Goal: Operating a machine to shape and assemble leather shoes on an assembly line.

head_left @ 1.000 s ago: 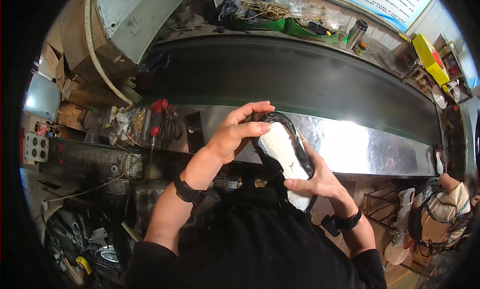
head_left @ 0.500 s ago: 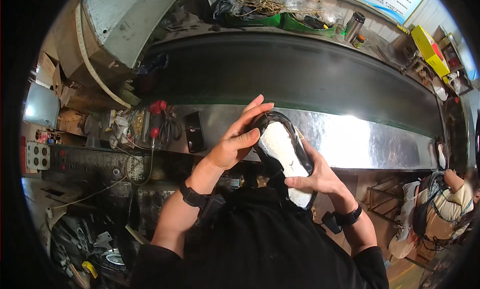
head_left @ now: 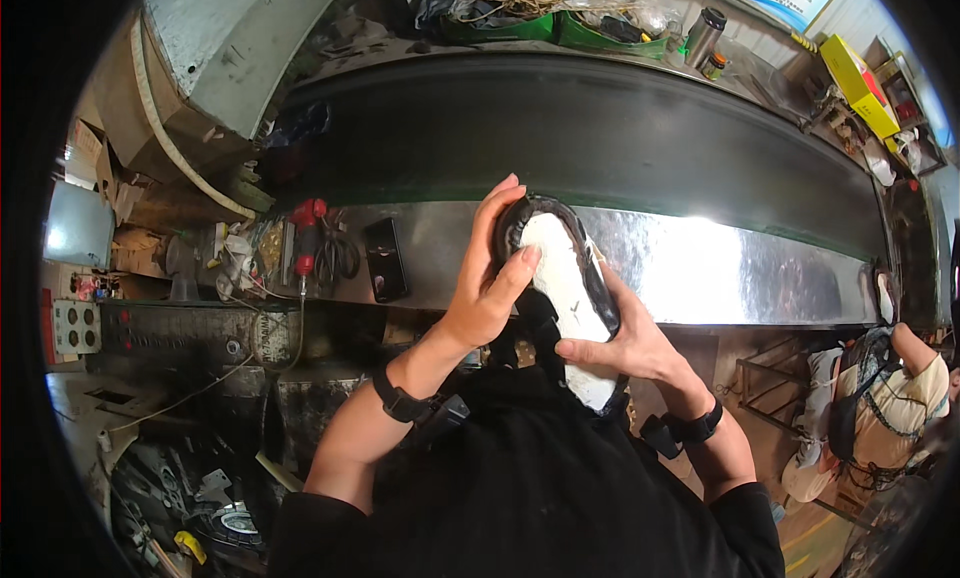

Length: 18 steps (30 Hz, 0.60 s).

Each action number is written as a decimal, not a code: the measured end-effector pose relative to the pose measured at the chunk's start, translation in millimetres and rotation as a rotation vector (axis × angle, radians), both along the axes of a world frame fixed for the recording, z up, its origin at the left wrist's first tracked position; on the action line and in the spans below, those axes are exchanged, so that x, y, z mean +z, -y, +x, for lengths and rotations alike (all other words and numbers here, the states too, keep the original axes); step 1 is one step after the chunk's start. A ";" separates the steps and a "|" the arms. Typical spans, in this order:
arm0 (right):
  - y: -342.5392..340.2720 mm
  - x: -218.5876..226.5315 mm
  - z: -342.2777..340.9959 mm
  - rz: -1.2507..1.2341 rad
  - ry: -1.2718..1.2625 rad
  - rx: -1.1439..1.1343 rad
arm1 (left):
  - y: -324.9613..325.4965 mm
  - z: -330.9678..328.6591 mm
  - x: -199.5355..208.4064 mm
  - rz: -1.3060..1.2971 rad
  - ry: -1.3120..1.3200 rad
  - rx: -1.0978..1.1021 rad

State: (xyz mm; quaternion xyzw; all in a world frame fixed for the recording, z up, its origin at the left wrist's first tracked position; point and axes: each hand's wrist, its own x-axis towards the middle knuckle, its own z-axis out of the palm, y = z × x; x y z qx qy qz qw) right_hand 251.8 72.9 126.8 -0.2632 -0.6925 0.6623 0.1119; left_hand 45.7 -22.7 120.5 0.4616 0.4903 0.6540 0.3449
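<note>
A black shoe upper (head_left: 597,288) with a white underside (head_left: 560,275) faces me, toe end up and away, heel end close to my chest. My left hand (head_left: 490,288) wraps the toe end from the left, its thumb lying on the white bottom and its fingers behind the black edge. On the other side my right hand (head_left: 625,338) grips the middle of the shoe, thumb across the white surface near the heel. Its other fingers are hidden behind the shoe. The shoe is held in the air over the near edge of the metal ledge (head_left: 640,248).
Beyond the ledge runs a dark conveyor belt (head_left: 560,128). Left of my hands lie a black phone (head_left: 385,260) and a red power tool (head_left: 308,238) with its cord. Green bins (head_left: 500,28) and a steel thermos (head_left: 706,36) stand behind the belt. Another person (head_left: 890,398) sits at the right.
My left hand has shifted its hold around the toe, and its thumb has come onto the white bottom. The shoe stands a little more upright in view. My right hand keeps its grip.
</note>
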 end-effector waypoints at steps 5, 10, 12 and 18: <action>-7.9 1.0 -1.2 -0.146 -0.031 0.004 | -6.5 -9.4 8.5 0.038 0.011 -0.071; -9.9 5.5 -6.8 0.011 -0.068 0.022 | -10.1 -5.0 11.3 0.025 0.048 -0.006; -8.8 8.3 -7.0 0.098 -0.050 0.035 | -6.0 -14.4 14.5 0.029 0.057 -0.045; -2.0 13.0 -4.8 0.248 0.018 0.049 | -13.5 -11.9 42.0 -0.277 0.383 0.029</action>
